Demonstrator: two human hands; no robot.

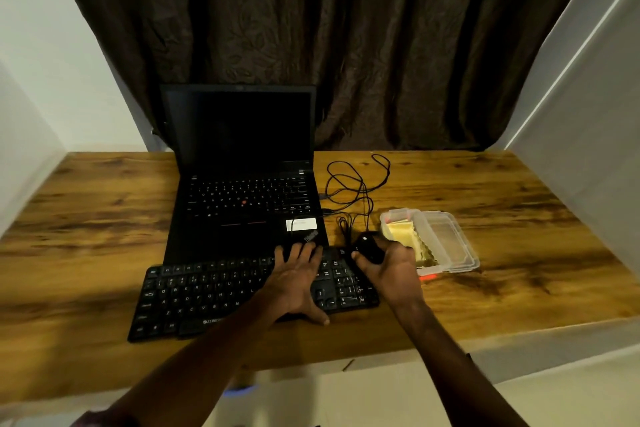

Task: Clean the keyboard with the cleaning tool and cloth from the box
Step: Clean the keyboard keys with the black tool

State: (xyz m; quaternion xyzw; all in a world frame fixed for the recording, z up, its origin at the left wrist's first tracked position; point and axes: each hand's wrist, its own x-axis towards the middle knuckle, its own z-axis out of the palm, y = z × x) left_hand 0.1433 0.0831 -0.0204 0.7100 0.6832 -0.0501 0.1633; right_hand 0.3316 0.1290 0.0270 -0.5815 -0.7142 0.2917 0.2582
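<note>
A black external keyboard lies on the wooden desk in front of a laptop. My left hand lies flat on the keyboard's right half, fingers straight and spread. My right hand grips a black wired mouse just past the keyboard's right end. To its right stands a clear plastic box with a yellow cloth inside. No cleaning tool can be made out; a red glow shows under my right hand.
A black laptop stands open behind the keyboard, screen dark. Loose black cables coil between laptop and box. A dark curtain hangs behind the desk, with white walls on both sides. The desk's front edge is near my forearms.
</note>
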